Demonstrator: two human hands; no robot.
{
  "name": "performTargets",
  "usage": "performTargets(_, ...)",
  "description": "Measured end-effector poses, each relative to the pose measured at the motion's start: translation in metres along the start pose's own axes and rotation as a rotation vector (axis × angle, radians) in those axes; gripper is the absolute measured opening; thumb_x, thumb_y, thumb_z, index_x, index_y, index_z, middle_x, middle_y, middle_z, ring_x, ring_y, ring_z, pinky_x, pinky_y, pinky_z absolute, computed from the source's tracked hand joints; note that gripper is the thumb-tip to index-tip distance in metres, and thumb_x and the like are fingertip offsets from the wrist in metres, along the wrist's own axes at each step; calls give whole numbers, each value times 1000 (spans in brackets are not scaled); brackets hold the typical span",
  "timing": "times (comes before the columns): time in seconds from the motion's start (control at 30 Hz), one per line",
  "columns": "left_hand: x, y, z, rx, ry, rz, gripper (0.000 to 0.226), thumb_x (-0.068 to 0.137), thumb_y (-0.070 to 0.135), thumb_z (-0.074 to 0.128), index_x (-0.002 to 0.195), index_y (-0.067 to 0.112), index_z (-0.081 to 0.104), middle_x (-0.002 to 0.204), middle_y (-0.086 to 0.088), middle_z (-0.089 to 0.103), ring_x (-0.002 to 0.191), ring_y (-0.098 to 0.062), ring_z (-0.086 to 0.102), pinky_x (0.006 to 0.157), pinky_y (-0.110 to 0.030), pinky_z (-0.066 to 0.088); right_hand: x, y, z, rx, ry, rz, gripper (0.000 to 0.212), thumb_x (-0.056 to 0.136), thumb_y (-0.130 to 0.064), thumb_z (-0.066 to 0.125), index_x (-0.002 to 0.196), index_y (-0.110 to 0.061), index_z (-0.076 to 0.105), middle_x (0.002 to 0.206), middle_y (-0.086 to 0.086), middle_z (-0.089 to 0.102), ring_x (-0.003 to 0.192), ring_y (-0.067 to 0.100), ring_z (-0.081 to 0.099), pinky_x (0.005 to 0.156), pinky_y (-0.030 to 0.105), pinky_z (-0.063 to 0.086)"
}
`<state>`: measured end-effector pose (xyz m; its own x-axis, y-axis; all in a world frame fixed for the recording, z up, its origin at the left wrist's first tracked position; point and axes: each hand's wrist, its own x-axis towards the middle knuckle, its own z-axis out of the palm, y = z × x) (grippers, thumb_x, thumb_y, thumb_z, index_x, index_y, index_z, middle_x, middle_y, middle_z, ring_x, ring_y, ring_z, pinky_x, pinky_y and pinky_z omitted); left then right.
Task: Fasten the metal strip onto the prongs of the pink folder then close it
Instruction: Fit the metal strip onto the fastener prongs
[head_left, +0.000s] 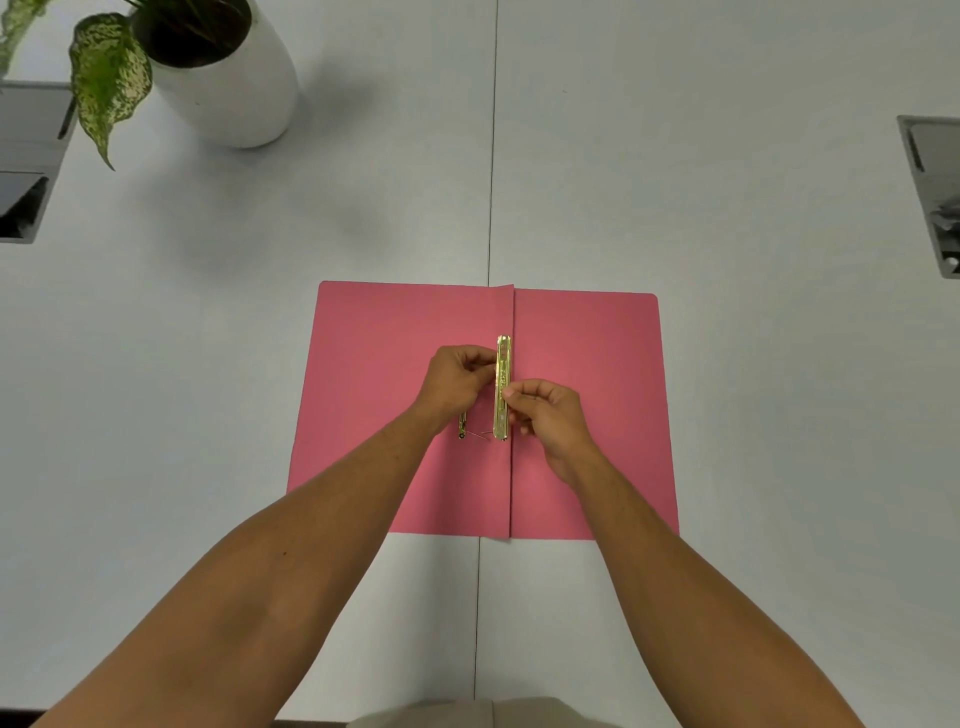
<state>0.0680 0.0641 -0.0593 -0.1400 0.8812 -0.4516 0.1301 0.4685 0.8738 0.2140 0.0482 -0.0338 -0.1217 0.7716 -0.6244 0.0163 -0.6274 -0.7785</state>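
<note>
The pink folder (395, 322) lies open and flat on the white table, its spine fold running away from me down the middle. A gold metal strip (503, 387) stands lengthwise just left of the fold. My left hand (453, 382) pinches the strip's upper part from the left. From the right, my right hand (550, 415) grips its middle with fingertips. A short gold prong piece (462, 426) pokes out under my left hand, with a thin wire-like prong beside it; the rest of the prongs is hidden.
A white pot with a variegated plant (223, 78) stands at the far left. Grey cable boxes are set into the table at the left edge (26, 171) and right edge (935, 192). A table seam (491, 156) runs down the centre.
</note>
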Motion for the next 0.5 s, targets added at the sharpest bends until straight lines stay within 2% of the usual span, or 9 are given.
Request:
performTargets(0.27,-2,0,7,24,4,10,15,85,2,66,98,5,73,89,-7,71,80,-15,64,84,-31,54,0,4,-7,6,31,0,6,83,-5,67,81,-10,70,65,1,69,50,6,56,47,18,41)
performTargets(0.5,0,0,11,31,18,15,17,87,-1,62,99,4,71,91,-9,71,83,-17,65,89,-38,55,0,7,-7,8,10,-1,5,82,-7,69,81,-12,71,69,2,71,52,8,58,48,19,42)
